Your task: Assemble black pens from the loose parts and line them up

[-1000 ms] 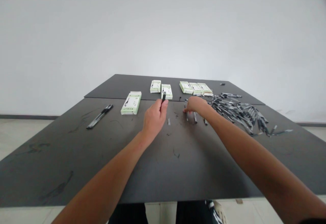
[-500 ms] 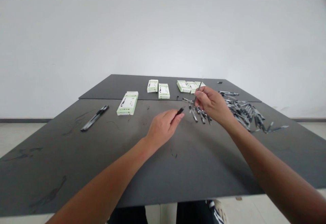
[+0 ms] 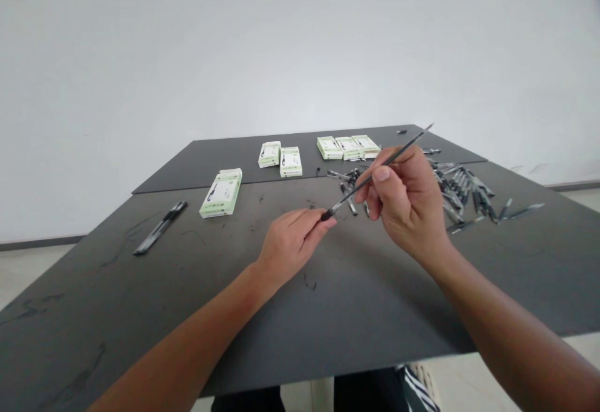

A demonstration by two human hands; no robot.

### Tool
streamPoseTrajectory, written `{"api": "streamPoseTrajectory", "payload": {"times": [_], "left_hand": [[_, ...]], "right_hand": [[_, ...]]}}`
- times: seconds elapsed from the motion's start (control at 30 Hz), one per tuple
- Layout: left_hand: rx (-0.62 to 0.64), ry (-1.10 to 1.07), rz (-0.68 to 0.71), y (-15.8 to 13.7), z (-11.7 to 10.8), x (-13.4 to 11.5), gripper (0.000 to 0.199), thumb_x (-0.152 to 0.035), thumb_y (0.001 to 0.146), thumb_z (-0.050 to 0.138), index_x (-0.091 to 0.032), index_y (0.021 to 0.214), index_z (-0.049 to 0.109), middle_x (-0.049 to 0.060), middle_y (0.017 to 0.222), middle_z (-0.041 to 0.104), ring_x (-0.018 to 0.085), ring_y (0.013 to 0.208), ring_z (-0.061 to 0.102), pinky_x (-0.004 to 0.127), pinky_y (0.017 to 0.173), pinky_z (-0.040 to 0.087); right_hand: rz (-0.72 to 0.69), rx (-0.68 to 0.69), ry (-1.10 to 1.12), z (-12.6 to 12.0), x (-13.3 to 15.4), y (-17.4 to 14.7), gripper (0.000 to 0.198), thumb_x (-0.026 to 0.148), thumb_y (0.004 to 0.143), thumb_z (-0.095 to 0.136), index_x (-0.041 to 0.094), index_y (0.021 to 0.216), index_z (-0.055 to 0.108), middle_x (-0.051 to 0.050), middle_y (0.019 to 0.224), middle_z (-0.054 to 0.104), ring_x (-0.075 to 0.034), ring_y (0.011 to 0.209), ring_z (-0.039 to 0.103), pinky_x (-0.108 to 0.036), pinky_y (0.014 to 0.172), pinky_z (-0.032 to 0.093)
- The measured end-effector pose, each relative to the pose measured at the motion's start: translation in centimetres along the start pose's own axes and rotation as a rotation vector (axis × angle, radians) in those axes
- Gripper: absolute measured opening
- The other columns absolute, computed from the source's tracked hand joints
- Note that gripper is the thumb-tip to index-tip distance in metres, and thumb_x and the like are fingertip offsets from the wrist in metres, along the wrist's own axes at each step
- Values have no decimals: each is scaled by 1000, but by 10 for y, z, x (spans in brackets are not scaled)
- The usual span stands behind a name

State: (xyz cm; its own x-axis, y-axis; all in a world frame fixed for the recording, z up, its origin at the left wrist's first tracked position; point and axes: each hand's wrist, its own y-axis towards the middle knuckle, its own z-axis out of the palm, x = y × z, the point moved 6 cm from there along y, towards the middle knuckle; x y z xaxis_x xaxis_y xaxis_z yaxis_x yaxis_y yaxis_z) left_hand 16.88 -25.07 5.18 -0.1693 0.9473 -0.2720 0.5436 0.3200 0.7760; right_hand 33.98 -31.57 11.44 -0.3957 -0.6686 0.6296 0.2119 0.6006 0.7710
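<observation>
— Over the matte dark-grey table (image 3: 356, 331), what is held?
— A slim dark rod (image 3: 405, 148) is pinched by the right hand (image 3: 412, 202), its lower end at a black cylinder (image 3: 327, 215) pinched by the left hand (image 3: 290, 240).

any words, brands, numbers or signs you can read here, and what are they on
No text can be read for certain.
Nearest green-and-white box: print on its top and front edge, too small and blurred.
Other five boxes: print too small to read.
Pens at left, pen pile at right: no legible lettering.
Thin rod in the right hand: none legible.
</observation>
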Motion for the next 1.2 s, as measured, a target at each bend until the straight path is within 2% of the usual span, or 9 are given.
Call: {"api": "streamPoseTrajectory", "payload": {"times": [0.4, 0.53, 0.63, 0.7, 0.8, 0.9, 0.97, 1.03, 1.2], "left_hand": [[39, 14, -44, -3, 2, 3, 36, -44, 115, 52, -19, 107, 77, 5, 90, 85, 17, 79, 78, 28, 76, 57], [30, 17, -60, -3, 1, 3, 34, -43, 115, 53, -20, 109, 77, 4, 89, 85, 17, 81, 79, 28, 77, 57], [15, 32, -75, -3, 0, 4, 35, -43, 115, 52, -20, 108, 77, 4, 88, 85, 18, 83, 80, 28, 79, 58], [9, 32, -86, -3, 0, 5, 34, -43, 115, 53, -19, 106, 77, 3, 86, 85, 18, 82, 80, 27, 79, 57], [6, 22, -92, -3, 1, 7, 33, -43, 114, 55, -19, 104, 76, 2, 82, 84, 17, 77, 79, 26, 75, 56], [6, 29, -105, -3, 1, 9, 34, -43, 114, 55, -20, 100, 76, 2, 80, 83, 17, 75, 78, 26, 73, 55], [8, 31, -111, -2, 1, 10, 35, -44, 113, 56, -20, 97, 76, 2, 79, 83, 17, 74, 78, 26, 72, 55], [11, 31, -109, -1, 0, 10, 36, -44, 113, 55, -20, 96, 76, 2, 79, 83, 18, 74, 79, 27, 72, 55], [26, 63, -114, -1, -2, 12, 34, -42, 113, 53, -21, 103, 77, 2, 81, 84, 19, 76, 80, 27, 72, 56]], "right_hand": [[53, 71, -192, -4, -3, -2, 25, 56, 108, 58, 31, 104, 60, 1, 76, 69, -13, 52, 60, -27, 44, 44], [27, 225, -325, 5, -2, -3, 32, 58, 99, 72, 27, 94, 71, 0, 73, 73, -14, 59, 64, -27, 54, 50], [43, 302, -301, 4, -8, -2, 36, 60, 92, 80, 26, 104, 81, 1, 69, 73, -14, 56, 62, -27, 53, 48], [85, 199, -308, -11, -14, 4, 44, 64, 94, 75, 25, 113, 82, 1, 64, 72, -12, 50, 55, -28, 50, 44], [104, -71, -398, -48, -25, 15, 51, 68, 102, 60, 23, 110, 84, 0, 59, 67, -12, 46, 49, -30, 50, 42], [86, -290, -513, -85, -37, 27, 51, 67, 104, 58, 22, 103, 82, -2, 60, 66, -15, 53, 56, -32, 56, 46], [117, -327, -588, -104, -51, 36, 50, 65, 101, 63, 19, 102, 82, -4, 63, 68, -18, 58, 62, -33, 60, 48], [176, -203, -691, -111, -70, 47, 49, 63, 99, 66, 18, 101, 83, -7, 70, 74, -20, 67, 68, -34, 66, 50], [302, 430, -992, -104, -126, 52, 40, 58, 95, 68, 23, 100, 87, -9, 95, 84, -26, 87, 74, -37, 77, 50]]}}
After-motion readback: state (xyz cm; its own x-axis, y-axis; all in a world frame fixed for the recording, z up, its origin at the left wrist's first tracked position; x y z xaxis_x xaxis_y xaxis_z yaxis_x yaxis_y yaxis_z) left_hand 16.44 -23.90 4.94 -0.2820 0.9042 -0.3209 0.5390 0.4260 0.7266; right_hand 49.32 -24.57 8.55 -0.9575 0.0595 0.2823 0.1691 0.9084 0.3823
